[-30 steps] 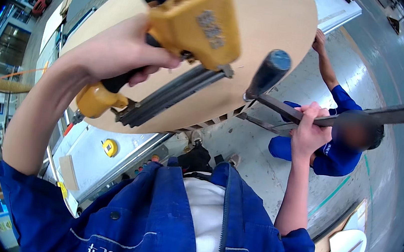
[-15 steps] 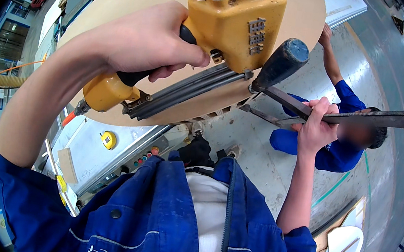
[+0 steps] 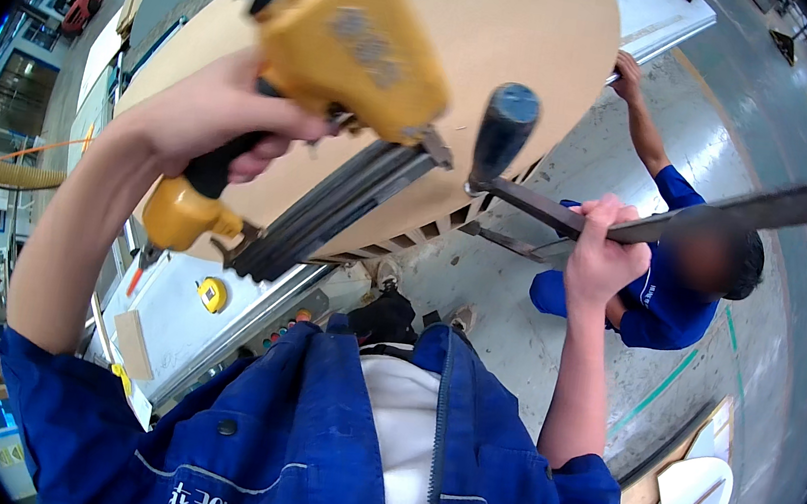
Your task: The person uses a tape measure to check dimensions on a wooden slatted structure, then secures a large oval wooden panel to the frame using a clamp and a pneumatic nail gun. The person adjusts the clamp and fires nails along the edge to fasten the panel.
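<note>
- Since the previous frame, the yellow pneumatic nail gun [image 3: 353, 44] has swung left and tipped over further, leaving a gap in view between it and the black clamp handle [image 3: 505, 139] it had overlapped.
- That clamp handle and the bar clamp [image 3: 782, 208] show further left too, along with my right grip [image 3: 607, 255].
- With my left grip [image 3: 239, 116] I hold the nail gun, fingers wrapped around its black handle; my forefinger lies up by the trigger.
- From that grip, the gun's yellow body rises ahead and to the right, and its dark ribbed magazine [image 3: 333, 208] slants from the nose down to the handle's lower end.
- Behind the gun in view spreads the large rounded tan panel [image 3: 532, 26]; I cannot tell whether the nose touches it.
- My right grip is closed around the steel bar of the clamp. Its handle stands to the left of my fingers, by the panel's edge.
- Beyond my right grip, a co-worker [image 3: 686, 287] in blue crouches, one hand at the panel's far right edge.
- Below the gun, a yellow tape measure [image 3: 212, 294] and a wood strip [image 3: 132, 344] lie on the white bench [image 3: 176, 327].
</note>
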`<state>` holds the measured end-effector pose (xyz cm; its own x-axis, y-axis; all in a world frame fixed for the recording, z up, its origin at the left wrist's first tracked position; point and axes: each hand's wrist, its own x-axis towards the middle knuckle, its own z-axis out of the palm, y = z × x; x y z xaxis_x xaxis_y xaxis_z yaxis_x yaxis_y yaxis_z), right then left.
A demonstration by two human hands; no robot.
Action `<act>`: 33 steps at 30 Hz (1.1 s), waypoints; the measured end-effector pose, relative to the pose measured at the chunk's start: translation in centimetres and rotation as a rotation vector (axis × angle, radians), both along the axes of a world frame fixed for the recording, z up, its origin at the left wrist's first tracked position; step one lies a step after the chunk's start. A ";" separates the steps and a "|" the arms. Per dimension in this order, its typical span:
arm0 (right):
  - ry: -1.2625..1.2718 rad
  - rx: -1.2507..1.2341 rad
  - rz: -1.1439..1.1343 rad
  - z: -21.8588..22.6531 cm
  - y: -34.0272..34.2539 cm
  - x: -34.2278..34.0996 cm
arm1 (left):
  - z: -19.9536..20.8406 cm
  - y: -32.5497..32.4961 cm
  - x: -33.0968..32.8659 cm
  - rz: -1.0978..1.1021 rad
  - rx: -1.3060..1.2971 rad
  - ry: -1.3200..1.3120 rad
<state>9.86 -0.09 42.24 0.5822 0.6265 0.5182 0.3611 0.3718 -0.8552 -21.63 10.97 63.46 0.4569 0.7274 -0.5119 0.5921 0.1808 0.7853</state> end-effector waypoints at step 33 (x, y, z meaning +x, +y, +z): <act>-0.151 -0.117 0.063 -0.7 -0.2 2.1 | -3.8 -28.5 -23.6 0.512 0.332 0.743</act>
